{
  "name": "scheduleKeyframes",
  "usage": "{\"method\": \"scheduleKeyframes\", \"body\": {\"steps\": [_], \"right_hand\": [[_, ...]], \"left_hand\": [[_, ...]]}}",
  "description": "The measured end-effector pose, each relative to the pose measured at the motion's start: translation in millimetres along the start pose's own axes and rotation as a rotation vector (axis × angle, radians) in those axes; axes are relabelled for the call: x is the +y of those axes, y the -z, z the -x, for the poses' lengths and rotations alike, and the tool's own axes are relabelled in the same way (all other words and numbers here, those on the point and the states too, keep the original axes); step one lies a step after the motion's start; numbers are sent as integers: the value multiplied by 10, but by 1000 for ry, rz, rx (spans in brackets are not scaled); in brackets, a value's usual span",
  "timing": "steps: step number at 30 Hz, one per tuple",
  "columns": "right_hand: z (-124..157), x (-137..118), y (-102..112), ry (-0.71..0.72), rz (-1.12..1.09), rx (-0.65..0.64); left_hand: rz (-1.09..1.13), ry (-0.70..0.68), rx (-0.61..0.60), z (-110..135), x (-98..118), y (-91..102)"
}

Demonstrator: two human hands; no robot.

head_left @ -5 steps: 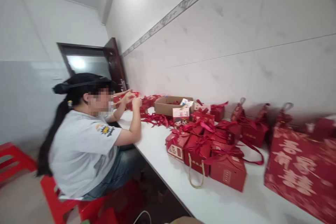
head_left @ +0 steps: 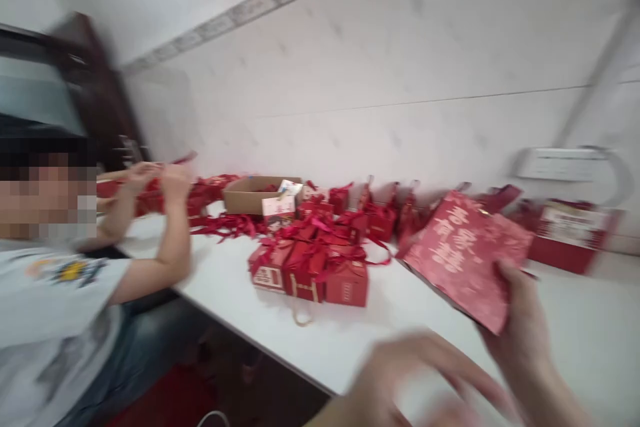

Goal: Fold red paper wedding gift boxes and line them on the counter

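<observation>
Marbled wall, white table, right hand gripping red bag, blurred left hand open

Matt paper bag; satiny cloth ribbons; smooth tabletop; cardboard carton.

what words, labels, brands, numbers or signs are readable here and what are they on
No text reads clearly.
Red package in the right hand: large pale characters, too blurred.
Front red boxes: pale print, too small.
White label on the far-right red box: too blurred.
</observation>
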State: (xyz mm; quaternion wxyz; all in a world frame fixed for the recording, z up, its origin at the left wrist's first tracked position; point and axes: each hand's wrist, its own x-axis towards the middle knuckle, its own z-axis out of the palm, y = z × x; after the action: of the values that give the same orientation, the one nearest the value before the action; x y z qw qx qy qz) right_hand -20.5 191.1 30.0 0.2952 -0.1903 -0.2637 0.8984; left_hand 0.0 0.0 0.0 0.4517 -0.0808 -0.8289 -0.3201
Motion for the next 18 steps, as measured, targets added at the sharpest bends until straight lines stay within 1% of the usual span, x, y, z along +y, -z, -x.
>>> {"method": "scheduleKeyframes", "body": {"steps": [1,2,3,5,6,8,10,14,16,18], "right_hand": [[102,-37,16,36,13,4],[224,-51,39,27,18,-16],[360,-45,67,7,-2,-33],[641,4,135,-63,-42,-91],[771,32,172,-97,-64,-114],[982,76,248,-159,-98,-149],[1122,97,318,-207,-148,-149],[1281,104,454,-305,-275,-108],[1344,109,533,-350,-311,-133],[1397,121,616,-381,-338,-198]], "left_hand": [[196,11,-33,40,93,-24],[423,55,-69,70,167,-35],[653,128,-117,90,223,-36],[1029,296,-260,117,301,-17],[1153,347,-355,132,333,-2],[1286,346,-519,172,397,35],[1359,323,-598,222,466,80],[1381,337,-635,297,587,189],[1393,335,-641,311,626,247],[1387,330,-646,319,652,296]]}}
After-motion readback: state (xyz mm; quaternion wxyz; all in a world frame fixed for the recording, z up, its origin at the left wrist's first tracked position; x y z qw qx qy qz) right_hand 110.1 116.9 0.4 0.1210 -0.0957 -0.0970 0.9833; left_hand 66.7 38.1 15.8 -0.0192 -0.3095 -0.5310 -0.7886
